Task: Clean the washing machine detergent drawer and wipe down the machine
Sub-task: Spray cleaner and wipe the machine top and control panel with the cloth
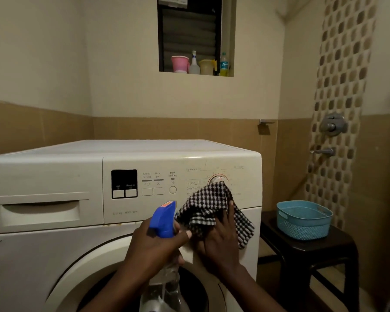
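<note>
Progress check: wipe-down looks under way, drawer work apparently still to do. Detergent drawer [40,209] sits closed and flush at the upper left of the washing machine [122,152]; whether its inside is cleaned cannot be told. Right hand [221,242] holds a bunched checked cloth [207,206] against the machine's control panel, covering the lower part of the program dial [217,178]; one finger lies straight on the cloth, the rest are hidden in folds. Left hand [154,246] has its fingers curled round the neck of a blue-headed spray bottle [163,221], in front of the machine's door. Cream casing shows brownish specks along the seam under the panel and a dark scuff at the machine's left front.
</note>
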`<state>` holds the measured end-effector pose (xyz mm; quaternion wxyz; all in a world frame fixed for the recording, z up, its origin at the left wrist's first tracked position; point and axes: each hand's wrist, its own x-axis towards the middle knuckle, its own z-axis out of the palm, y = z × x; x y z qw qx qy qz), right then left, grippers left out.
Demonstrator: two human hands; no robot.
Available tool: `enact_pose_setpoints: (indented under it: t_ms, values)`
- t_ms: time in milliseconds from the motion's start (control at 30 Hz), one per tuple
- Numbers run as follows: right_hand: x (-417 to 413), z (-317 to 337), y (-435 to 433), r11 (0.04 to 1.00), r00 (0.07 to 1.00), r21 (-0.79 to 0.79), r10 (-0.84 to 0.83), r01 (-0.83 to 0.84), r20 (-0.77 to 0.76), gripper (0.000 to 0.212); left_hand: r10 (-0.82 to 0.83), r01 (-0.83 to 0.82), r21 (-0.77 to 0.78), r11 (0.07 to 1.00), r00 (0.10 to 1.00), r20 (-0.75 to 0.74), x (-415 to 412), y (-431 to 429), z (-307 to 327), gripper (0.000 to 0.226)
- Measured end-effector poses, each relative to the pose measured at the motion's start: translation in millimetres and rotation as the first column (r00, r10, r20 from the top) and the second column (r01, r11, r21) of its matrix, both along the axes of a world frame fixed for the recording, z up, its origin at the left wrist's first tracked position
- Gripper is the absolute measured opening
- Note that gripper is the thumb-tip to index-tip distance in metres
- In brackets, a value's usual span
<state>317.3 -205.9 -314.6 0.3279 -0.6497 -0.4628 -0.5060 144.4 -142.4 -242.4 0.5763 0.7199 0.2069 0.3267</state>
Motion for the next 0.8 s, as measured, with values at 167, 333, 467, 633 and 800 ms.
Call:
enact_pose_setpoints:
  t_ms: [167,333,467,633,800]
  values:
    - [11,43,5,0.996,0.994,0.015,-0.093,0.092,0.05,0.05,0.0,0.0,-0.023,1.0,1.0,-0.012,2,4,-2,0.029]
    - [31,67,-10,0.995,0.993,0.093,-0.018,0.029,-0.114,0.053,-0.02,0.02,-0.015,1.0,1.0,-0.008,1,6,-5,0.027]
    - [13,62,-4,0.985,0.915,0.168,0.045,0.025,-0.401,0.06,-0.021,0.02,-0.025,0.999,1.0,-0.019,1,7,-7,0.027]
    - [-10,41,4,0.953,0.76,0.289,0.118,0.095,-0.64,0.073,-0.024,0.024,-0.013,1.0,0.999,-0.039,-2,9,-10,0.026]
    - [-19,28,-4,0.945,0.71,0.323,0.198,0.044,-0.676,0.061,-0.025,0.026,0.017,1.0,0.998,-0.061,0,8,-12,0.022]
